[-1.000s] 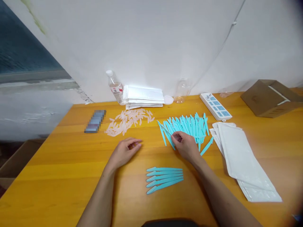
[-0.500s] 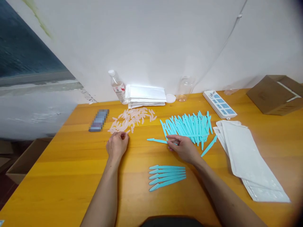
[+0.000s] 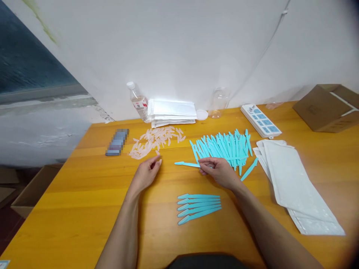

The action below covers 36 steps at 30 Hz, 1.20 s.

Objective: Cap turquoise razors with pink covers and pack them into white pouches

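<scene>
My right hand (image 3: 220, 172) pinches the handle end of a turquoise plastic razor (image 3: 186, 164) that points left, just in front of a big pile of the same turquoise razors (image 3: 224, 147). My left hand (image 3: 147, 172) hovers over the wooden table (image 3: 78, 201) with a small pale pink cap (image 3: 157, 152) pinched at its fingertips, right beside the heap of pink caps (image 3: 155, 140). Several finished turquoise razors (image 3: 198, 207) lie in a neat row in front of me.
White padded bags (image 3: 294, 183) lie at the right, more bags (image 3: 172, 112) stacked by the wall. A water bottle (image 3: 137, 101), a clear jar (image 3: 218, 102), a power strip (image 3: 262, 121), a cardboard box (image 3: 327, 106) and a blurred phone (image 3: 117, 142) stand around.
My right hand drew one razor out of the pile and turned it leftward. My left hand reached to the pink caps, picked one, and came back toward the razor.
</scene>
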Each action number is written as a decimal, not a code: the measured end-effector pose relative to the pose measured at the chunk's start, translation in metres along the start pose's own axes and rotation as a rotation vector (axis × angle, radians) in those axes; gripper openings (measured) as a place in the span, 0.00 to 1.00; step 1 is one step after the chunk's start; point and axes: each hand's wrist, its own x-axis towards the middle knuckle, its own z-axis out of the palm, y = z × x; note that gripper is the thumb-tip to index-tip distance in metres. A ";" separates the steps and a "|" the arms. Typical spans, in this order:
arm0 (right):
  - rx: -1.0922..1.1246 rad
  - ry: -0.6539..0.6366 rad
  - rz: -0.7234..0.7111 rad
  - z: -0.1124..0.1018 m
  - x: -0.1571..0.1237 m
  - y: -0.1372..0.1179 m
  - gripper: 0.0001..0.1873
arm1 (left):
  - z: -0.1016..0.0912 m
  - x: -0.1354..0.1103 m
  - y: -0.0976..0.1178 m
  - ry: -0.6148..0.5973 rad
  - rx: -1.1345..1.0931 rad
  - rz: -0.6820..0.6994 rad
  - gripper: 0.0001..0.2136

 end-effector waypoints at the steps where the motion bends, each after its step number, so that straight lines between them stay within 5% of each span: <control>1: 0.019 0.000 0.007 0.000 0.000 0.000 0.22 | 0.001 -0.002 0.001 -0.062 -0.128 -0.016 0.25; 7: 0.062 -0.006 0.013 -0.002 0.000 -0.002 0.23 | 0.016 -0.009 0.011 -0.260 -0.762 -0.072 0.17; 12: 0.096 -0.008 0.021 -0.005 0.001 -0.002 0.23 | 0.018 -0.006 0.010 -0.245 -0.792 -0.103 0.18; 18: 0.136 0.008 0.050 -0.005 0.002 -0.003 0.23 | 0.029 -0.013 0.022 -0.139 -0.467 -0.026 0.18; 25: 0.256 0.187 0.004 -0.010 0.008 -0.002 0.24 | 0.067 -0.034 0.086 -0.336 -0.101 0.424 0.10; 30: 0.354 0.249 -0.040 -0.024 0.011 -0.003 0.22 | 0.108 -0.034 0.131 -0.366 0.175 0.699 0.11; 36: 0.388 0.283 -0.088 -0.037 0.013 -0.002 0.21 | 0.139 -0.031 0.155 -0.423 0.435 0.793 0.12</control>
